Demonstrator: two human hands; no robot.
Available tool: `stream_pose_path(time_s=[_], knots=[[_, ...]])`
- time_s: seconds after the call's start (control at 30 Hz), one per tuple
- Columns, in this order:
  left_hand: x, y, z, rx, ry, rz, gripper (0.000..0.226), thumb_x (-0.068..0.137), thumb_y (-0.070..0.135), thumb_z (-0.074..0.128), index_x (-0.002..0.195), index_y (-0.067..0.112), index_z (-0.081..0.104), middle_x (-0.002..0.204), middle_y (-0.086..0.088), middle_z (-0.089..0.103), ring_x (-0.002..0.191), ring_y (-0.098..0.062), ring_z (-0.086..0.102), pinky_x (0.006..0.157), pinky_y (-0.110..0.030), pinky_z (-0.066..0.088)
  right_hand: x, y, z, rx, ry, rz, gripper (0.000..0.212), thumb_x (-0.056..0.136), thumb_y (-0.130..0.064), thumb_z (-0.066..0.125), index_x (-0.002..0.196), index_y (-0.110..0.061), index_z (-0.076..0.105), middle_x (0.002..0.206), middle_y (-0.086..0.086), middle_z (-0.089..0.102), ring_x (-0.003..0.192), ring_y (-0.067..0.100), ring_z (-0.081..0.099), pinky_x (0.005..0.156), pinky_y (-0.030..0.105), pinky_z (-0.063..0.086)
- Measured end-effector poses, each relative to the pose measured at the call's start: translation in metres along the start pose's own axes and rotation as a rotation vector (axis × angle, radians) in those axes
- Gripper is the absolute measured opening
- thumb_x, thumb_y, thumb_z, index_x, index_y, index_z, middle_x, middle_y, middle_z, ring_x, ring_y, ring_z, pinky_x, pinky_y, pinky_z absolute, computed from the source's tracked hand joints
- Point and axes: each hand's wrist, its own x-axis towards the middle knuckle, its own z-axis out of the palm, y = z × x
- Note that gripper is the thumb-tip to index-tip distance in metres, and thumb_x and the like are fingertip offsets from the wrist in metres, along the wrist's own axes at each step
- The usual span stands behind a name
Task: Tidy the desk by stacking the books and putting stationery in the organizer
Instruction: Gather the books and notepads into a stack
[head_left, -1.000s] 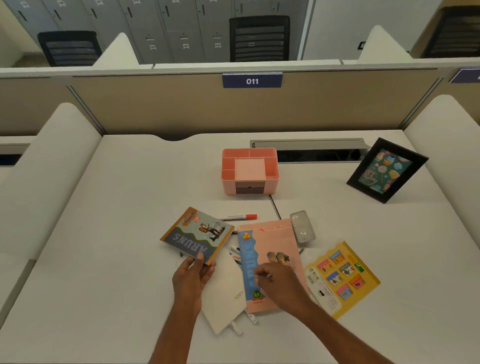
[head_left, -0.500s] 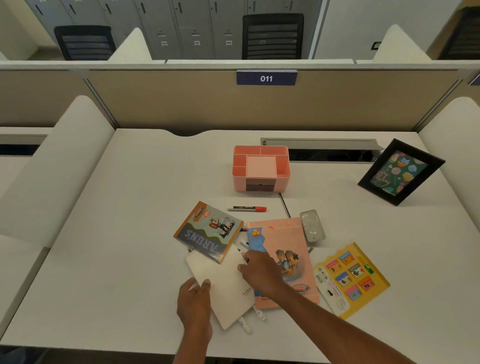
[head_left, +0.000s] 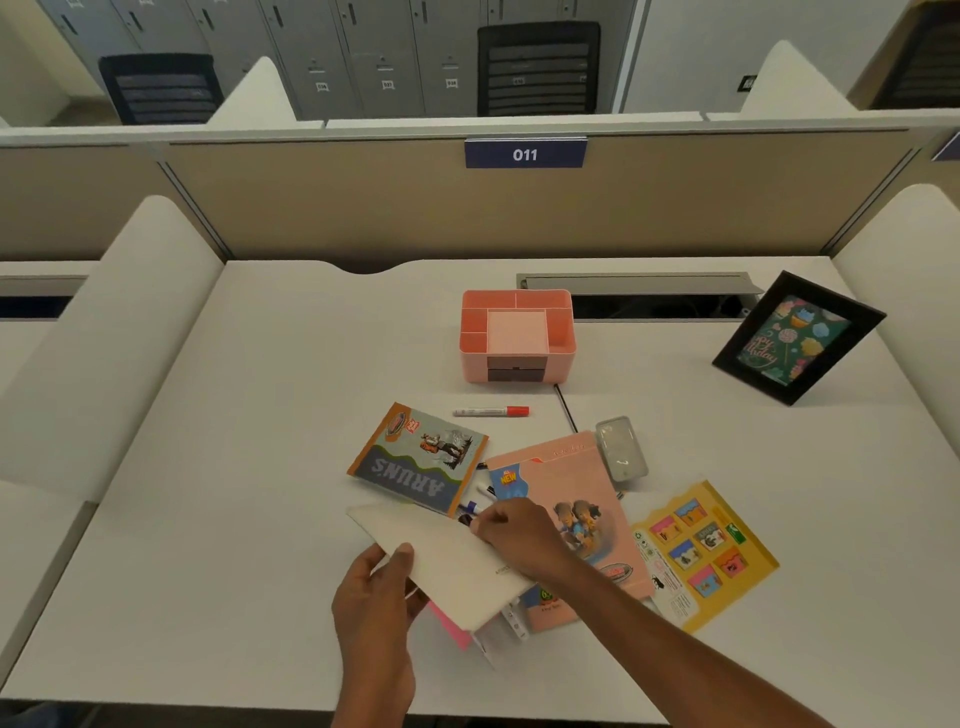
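A white notebook (head_left: 447, 561) is tilted up off the desk near the front edge. My left hand (head_left: 379, 597) grips its near-left edge and my right hand (head_left: 519, 535) holds its far-right edge. Pens and a pink sticky pad (head_left: 449, 621) show beneath it. The grey-orange "ARUN'S" book (head_left: 415, 457) lies just behind. A pink book (head_left: 571, 499) lies to the right, partly under my right arm, with a yellow book (head_left: 701, 551) beyond it. A red-capped marker (head_left: 491, 411) lies in front of the empty pink organizer (head_left: 517, 335).
A clear plastic case (head_left: 621, 454) rests at the pink book's far corner. A black photo frame (head_left: 797, 338) stands at the back right. A cable slot (head_left: 639, 296) runs behind the organizer. Padded white dividers flank the desk (head_left: 260, 415).
My left hand let go of the "ARUN'S" book and moved to the white notebook. My right hand left the pink book and joined it. The notebook has lifted, uncovering the pens and pad.
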Motion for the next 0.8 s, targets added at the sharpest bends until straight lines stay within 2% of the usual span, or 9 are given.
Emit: stream_pose_path(time_s=[0.1, 0.17, 0.27, 0.33, 0.43, 0.5, 0.63, 0.73, 0.8], knots=[[-0.009, 0.0, -0.003, -0.013, -0.021, -0.026, 0.031, 0.097, 0.01, 0.07, 0.128, 0.011, 0.063, 0.114, -0.014, 0.075, 0.102, -0.034, 0.073, 0.084, -0.049, 0.062, -0.002, 0.004, -0.006, 0.077, -0.021, 0.061, 0.031, 0.093, -0.041, 0.071, 0.09, -0.011, 0.08, 0.091, 0.004, 0.077, 0.082, 0.017, 0.071, 0.067, 0.029, 0.048], [-0.013, -0.002, -0.004, -0.018, -0.034, -0.042, 0.03, 0.097, 0.008, 0.07, 0.126, 0.01, 0.064, 0.112, -0.015, 0.075, 0.102, -0.035, 0.073, 0.084, -0.049, 0.062, -0.004, 0.01, -0.009, 0.151, -0.048, 0.107, 0.029, 0.092, -0.038, 0.075, 0.091, -0.01, 0.08, 0.09, 0.006, 0.078, 0.078, 0.017, 0.073, 0.067, 0.028, 0.052], [-0.019, -0.006, -0.005, 0.002, -0.061, -0.054, 0.025, 0.097, 0.009, 0.071, 0.121, 0.012, 0.066, 0.102, -0.012, 0.079, 0.101, -0.034, 0.074, 0.082, -0.047, 0.061, -0.012, 0.019, -0.016, 0.235, -0.065, 0.124, 0.022, 0.09, -0.032, 0.078, 0.092, -0.011, 0.079, 0.089, 0.004, 0.08, 0.079, 0.019, 0.076, 0.079, 0.036, 0.062], [-0.02, -0.011, -0.004, 0.043, -0.098, -0.043, 0.02, 0.096, 0.011, 0.072, 0.115, 0.016, 0.07, 0.096, -0.01, 0.08, 0.098, -0.031, 0.075, 0.079, -0.045, 0.062, -0.017, 0.028, -0.024, 0.285, -0.053, 0.124, 0.016, 0.09, -0.028, 0.079, 0.093, -0.013, 0.079, 0.09, 0.004, 0.078, 0.079, 0.018, 0.076, 0.082, 0.039, 0.065], [-0.018, -0.022, 0.001, 0.171, -0.121, 0.001, 0.018, 0.096, 0.015, 0.074, 0.112, 0.023, 0.074, 0.098, -0.013, 0.076, 0.095, -0.028, 0.075, 0.074, -0.042, 0.065, -0.023, 0.044, -0.039, 0.314, 0.065, 0.092, 0.013, 0.084, -0.029, 0.083, 0.089, -0.018, 0.08, 0.104, 0.002, 0.066, 0.088, 0.019, 0.072, 0.083, 0.038, 0.064], [-0.015, -0.033, 0.008, 0.264, -0.14, 0.023, 0.02, 0.097, 0.015, 0.073, 0.106, 0.032, 0.077, 0.095, -0.015, 0.073, 0.093, -0.029, 0.075, 0.072, -0.041, 0.065, -0.026, 0.054, -0.049, 0.321, 0.107, 0.074, 0.015, 0.077, -0.034, 0.084, 0.086, -0.024, 0.079, 0.113, 0.002, 0.069, 0.094, 0.02, 0.073, 0.088, 0.042, 0.063], [-0.008, -0.049, 0.028, 0.426, -0.199, 0.05, 0.042, 0.095, 0.015, 0.07, 0.092, 0.056, 0.076, 0.088, 0.0, 0.076, 0.093, -0.028, 0.074, 0.082, -0.051, 0.064, -0.037, 0.069, -0.066, 0.288, 0.233, 0.075, 0.003, 0.086, -0.027, 0.081, 0.088, -0.029, 0.079, 0.093, -0.015, 0.078, 0.086, 0.011, 0.074, 0.074, 0.03, 0.061], [-0.008, -0.055, 0.05, 0.489, -0.235, 0.063, 0.049, 0.096, 0.01, 0.062, 0.091, 0.056, 0.076, 0.087, 0.002, 0.075, 0.088, -0.022, 0.072, 0.084, -0.048, 0.064, -0.038, 0.083, -0.077, 0.238, 0.345, 0.048, 0.004, 0.087, -0.027, 0.08, 0.089, -0.03, 0.079, 0.088, -0.015, 0.077, 0.084, 0.01, 0.073, 0.073, 0.03, 0.06], [-0.008, -0.057, 0.063, 0.508, -0.284, 0.064, 0.052, 0.096, 0.004, 0.055, 0.088, 0.051, 0.076, 0.086, 0.001, 0.074, 0.081, -0.02, 0.067, 0.078, -0.041, 0.06, -0.034, 0.091, -0.082, 0.212, 0.393, 0.052, 0.002, 0.089, -0.027, 0.079, 0.089, -0.029, 0.078, 0.087, -0.014, 0.077, 0.082, 0.01, 0.073, 0.076, 0.034, 0.061]])
